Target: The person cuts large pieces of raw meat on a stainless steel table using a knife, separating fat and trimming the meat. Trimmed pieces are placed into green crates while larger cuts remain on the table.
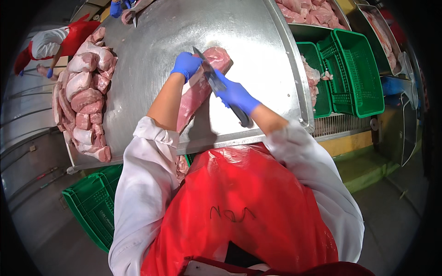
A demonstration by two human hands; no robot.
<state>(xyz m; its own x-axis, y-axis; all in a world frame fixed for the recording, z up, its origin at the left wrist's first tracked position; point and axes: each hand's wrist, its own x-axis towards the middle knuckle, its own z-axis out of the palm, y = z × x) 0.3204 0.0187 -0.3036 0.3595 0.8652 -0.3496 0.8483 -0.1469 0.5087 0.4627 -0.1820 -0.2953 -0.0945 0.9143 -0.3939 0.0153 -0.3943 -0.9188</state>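
Note:
My left hand (185,65), in a blue glove, has its fingers curled on the upper left side of a long piece of pink meat (192,108), beside the knife's tip. My right hand (232,95), also gloved in blue, is closed on a long knife (209,72) over the meat; its blade slants up toward my left hand and a dark handle end shows below my fingers. The meat lies diagonally on the steel table (138,64). What the blade's edge touches is unclear.
Meat chunks (87,99) are heaped along the left edge. Green crates (350,73) and meat trays (311,11) stand rightward; another crate (90,198) sits lower left. A co-worker (48,43) is far left; another's gloved hands (116,9) hold meat at the top.

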